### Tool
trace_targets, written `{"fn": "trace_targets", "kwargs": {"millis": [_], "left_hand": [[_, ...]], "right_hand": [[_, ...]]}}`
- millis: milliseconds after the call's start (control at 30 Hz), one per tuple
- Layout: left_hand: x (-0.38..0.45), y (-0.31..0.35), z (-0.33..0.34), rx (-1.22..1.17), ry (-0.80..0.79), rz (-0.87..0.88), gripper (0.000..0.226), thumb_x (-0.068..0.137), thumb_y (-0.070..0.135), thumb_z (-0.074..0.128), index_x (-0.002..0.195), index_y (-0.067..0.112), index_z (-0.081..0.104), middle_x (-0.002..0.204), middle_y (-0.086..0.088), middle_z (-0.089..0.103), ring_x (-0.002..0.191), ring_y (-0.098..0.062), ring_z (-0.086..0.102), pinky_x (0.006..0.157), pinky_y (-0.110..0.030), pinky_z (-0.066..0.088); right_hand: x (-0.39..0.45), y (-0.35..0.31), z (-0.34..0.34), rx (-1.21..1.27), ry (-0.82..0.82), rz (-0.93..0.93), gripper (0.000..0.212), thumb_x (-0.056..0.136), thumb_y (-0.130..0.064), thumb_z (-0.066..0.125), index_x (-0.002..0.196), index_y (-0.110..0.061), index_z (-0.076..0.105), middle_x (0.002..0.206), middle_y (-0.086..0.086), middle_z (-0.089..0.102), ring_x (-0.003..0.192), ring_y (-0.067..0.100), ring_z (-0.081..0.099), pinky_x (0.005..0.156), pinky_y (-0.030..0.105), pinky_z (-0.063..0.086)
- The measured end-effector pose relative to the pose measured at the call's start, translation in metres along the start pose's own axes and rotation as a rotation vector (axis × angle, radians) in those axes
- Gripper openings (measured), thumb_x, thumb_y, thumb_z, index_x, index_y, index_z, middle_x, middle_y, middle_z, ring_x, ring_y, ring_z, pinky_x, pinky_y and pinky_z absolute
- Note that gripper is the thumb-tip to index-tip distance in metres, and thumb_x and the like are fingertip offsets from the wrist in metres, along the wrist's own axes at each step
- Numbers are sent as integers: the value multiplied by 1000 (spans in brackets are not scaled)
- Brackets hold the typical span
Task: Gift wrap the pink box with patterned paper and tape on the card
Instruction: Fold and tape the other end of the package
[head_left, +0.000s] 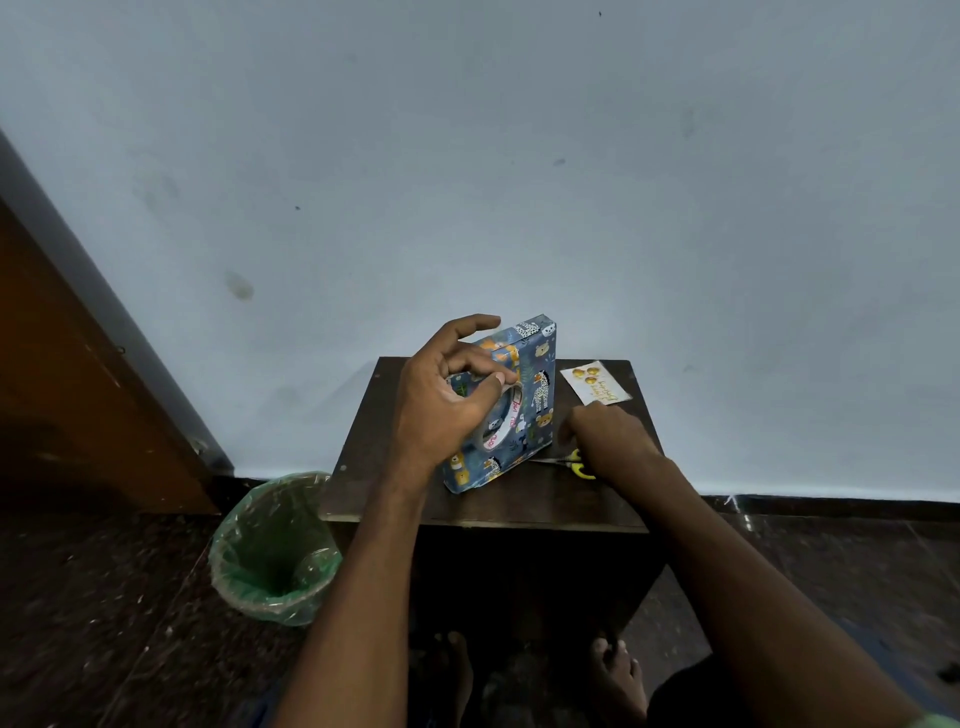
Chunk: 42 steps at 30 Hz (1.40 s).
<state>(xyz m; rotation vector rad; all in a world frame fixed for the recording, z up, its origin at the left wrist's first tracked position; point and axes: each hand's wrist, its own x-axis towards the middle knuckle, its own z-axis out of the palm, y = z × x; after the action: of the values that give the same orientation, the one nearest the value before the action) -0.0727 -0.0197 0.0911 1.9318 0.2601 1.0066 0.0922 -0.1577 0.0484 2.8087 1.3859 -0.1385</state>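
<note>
1. Your left hand (441, 400) grips the tape roll (498, 421) against the wrapped box (535, 395), propped on edge mid-table.
2. Your right hand (605, 434) reaches over the scissors (574, 462); its grasp I cannot tell.
3. Cut tape short, then fetch the card (595, 384), far right.

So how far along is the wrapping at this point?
Wrapping looks done: the box is fully covered in patterned paper and stands on edge on the table. In hand: the left hand grips the tape roll against it; the right hand rests near the scissors. Left: the card lies loose, not yet taped on.
</note>
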Motion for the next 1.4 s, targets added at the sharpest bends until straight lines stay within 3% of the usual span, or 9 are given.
{"fn": "trace_targets", "kwargs": {"millis": [100, 200, 267, 400, 533, 833, 967, 1233, 1400], "left_hand": [[0, 2, 0, -106, 20, -10, 45, 92, -9, 63, 134, 6, 63, 82, -12, 79, 94, -10, 74, 96, -20, 50], [1, 6, -1, -274, 52, -57, 49, 87, 0, 55, 135, 3, 61, 79, -23, 74, 84, -19, 72, 91, -28, 54], [0, 7, -1, -346, 63, -74, 52, 85, 0, 53, 136, 1, 60, 76, -22, 72, 81, -23, 70, 89, -31, 56], [-2, 2, -10, -433, 67, -101, 55, 84, -2, 51, 138, 3, 62, 72, -18, 71, 91, -29, 72, 99, -34, 54], [-11, -3, -33, -389, 114, -138, 48, 86, 1, 52, 130, 8, 69, 70, -16, 71, 98, -24, 70, 96, -34, 56], [-18, -9, -49, -237, 82, -212, 42, 86, 0, 49, 118, 6, 76, 60, -18, 60, 59, -24, 57, 69, -26, 55], [-16, -10, -46, -193, 70, -217, 43, 92, -17, 45, 118, 1, 74, 59, -19, 58, 52, -19, 55, 60, -22, 54], [-13, -12, -53, -156, 122, -192, 38, 92, -8, 47, 112, 4, 77, 63, -32, 57, 53, -20, 56, 62, -22, 53], [-8, -14, -53, -211, 164, -223, 41, 96, -14, 44, 112, 3, 78, 55, -14, 56, 55, -19, 54, 62, -21, 52]], "right_hand": [[1, -8, -18, 296, 500, 19, 20, 84, -6, 60, 91, -22, 69, 97, 2, 67, 94, 30, 66, 67, 33, 48], [-2, -26, -46, 802, 856, -240, 32, 83, 2, 65, 106, -20, 67, 110, -4, 63, 98, 14, 63, 70, 26, 52], [-4, -39, -52, 985, 735, -416, 41, 87, 2, 68, 123, -17, 67, 125, -7, 64, 108, 13, 65, 83, 25, 55], [5, -53, -33, 920, 547, -501, 36, 95, -12, 69, 131, -18, 69, 130, -6, 67, 122, 11, 62, 99, 40, 54], [13, -61, -33, 807, 629, -532, 29, 92, -13, 74, 121, -14, 73, 120, -1, 69, 117, 14, 61, 100, 38, 50], [14, -68, -30, 690, 771, -574, 21, 83, -12, 78, 103, -10, 80, 110, -1, 71, 104, 14, 68, 87, 49, 54], [11, -66, -32, 694, 745, -591, 23, 84, -16, 75, 106, -10, 78, 109, -1, 72, 105, 12, 67, 89, 47, 53], [4, -77, -27, 531, 811, -546, 18, 103, -28, 59, 108, -18, 73, 102, -5, 68, 107, 14, 63, 89, 43, 42], [17, -73, -19, 626, 846, -543, 14, 97, -9, 70, 107, -16, 77, 100, -3, 70, 105, 16, 66, 87, 49, 47]]}}
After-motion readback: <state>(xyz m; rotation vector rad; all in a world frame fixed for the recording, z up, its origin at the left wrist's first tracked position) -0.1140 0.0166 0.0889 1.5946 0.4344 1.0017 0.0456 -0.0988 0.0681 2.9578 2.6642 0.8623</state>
